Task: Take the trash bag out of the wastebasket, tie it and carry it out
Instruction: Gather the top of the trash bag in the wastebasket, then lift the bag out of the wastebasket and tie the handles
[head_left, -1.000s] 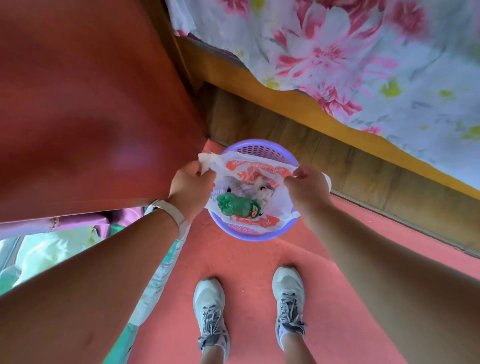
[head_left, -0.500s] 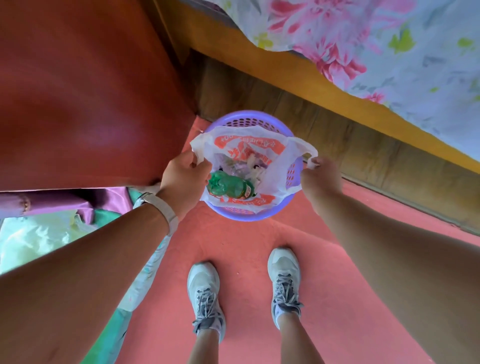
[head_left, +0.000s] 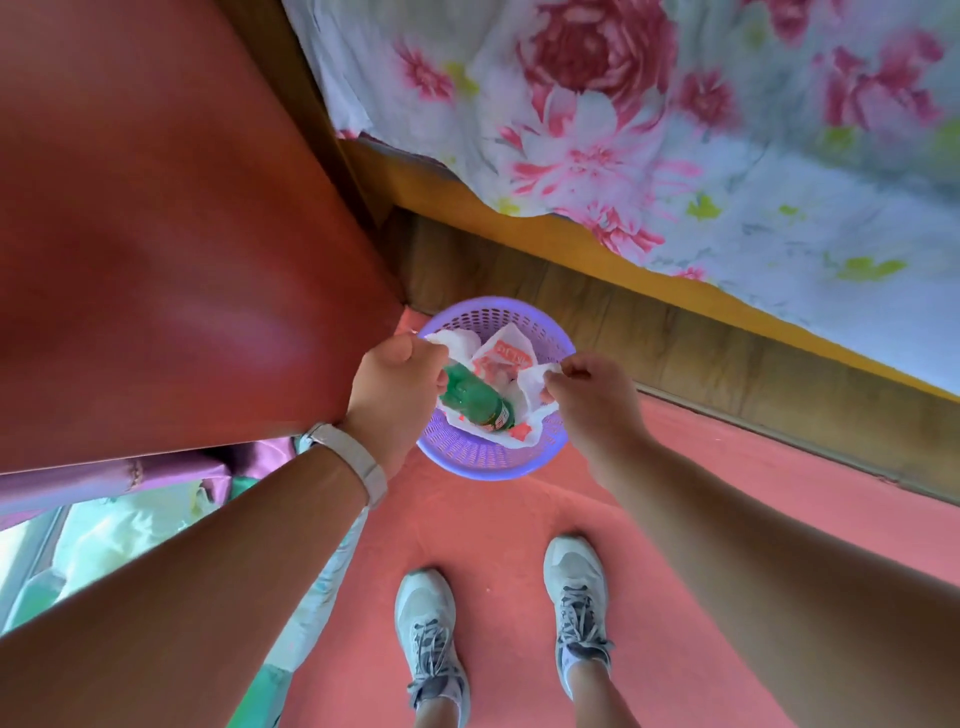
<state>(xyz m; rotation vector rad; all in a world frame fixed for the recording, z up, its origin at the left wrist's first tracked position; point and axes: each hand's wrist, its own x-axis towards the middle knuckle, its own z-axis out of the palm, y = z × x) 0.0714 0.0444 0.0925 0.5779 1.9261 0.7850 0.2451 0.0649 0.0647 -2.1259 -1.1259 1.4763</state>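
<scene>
A purple perforated wastebasket (head_left: 483, 460) stands on the red floor between a table and a bed. Inside it sits a white trash bag (head_left: 506, 356) with red print, holding a green plastic bottle (head_left: 475, 397) and crumpled paper. My left hand (head_left: 397, 387) pinches the bag's left edge over the basket's left rim. My right hand (head_left: 584, 397) pinches the bag's right edge over the right rim. The two hands are close together, and the bag's mouth is narrowed between them.
A reddish-brown table top (head_left: 156, 234) overhangs on the left, its corner right by my left hand. A wooden bed frame (head_left: 675, 338) with a floral sheet (head_left: 675, 130) runs along the right. My two grey sneakers (head_left: 431, 629) stand on the red floor (head_left: 498, 545) below the basket.
Both hands have drawn the bag's edges inward toward each other, so the wide-open mouth has narrowed. The view has tilted, showing more of the bed.
</scene>
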